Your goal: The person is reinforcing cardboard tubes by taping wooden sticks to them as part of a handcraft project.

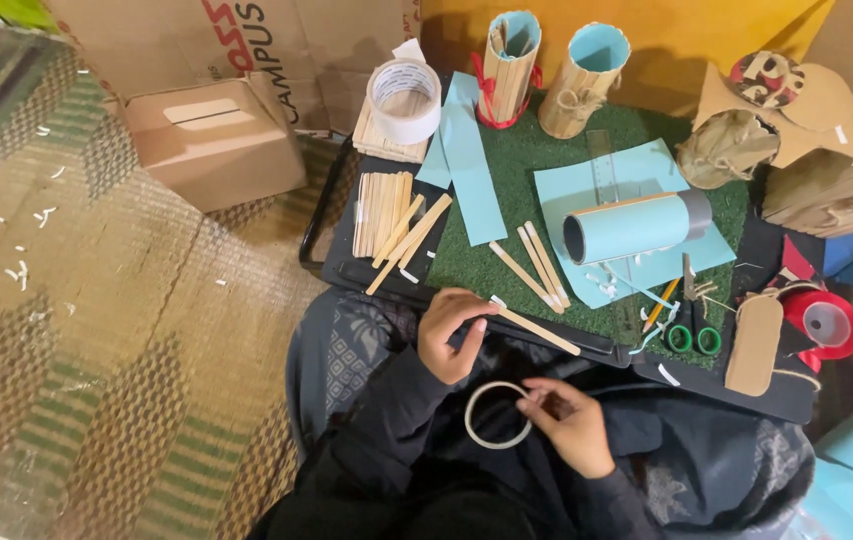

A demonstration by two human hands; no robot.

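My left hand (454, 335) sits just below the centre of the frame, fingers curled together around the near end of a flat wooden stick (537, 328) that slants off toward the lower right edge of the green mat (522, 165). My right hand (572, 425) is lower, near the bottom middle, with thumb and fingertips pinched onto the rim of a thin tape ring (497, 415) — pale, nearly used up — which hangs over my dark lap just below the left hand. The two hands are near each other but not touching. On the mat above, three more loose sticks (537, 265) lie side by side at an angle, and to their right a light blue paper tube (637, 225) lies on its side on a sheet of blue paper (637, 170). At the left edge of the black tray (342, 265) a row of sticks (382, 210) is laid flat with a few crossing over it. Further up, a wide roll of white tape (405, 100) rests on a stack of sticks, and two upright stick-covered cups (547, 70) stand at the top centre, one tied with red ribbon. Green-handled scissors (692, 325) lie at the right of the mat, with a red tape roll (827, 322) beyond them. A cardboard box (212, 140) sits on the woven rug in the upper left.
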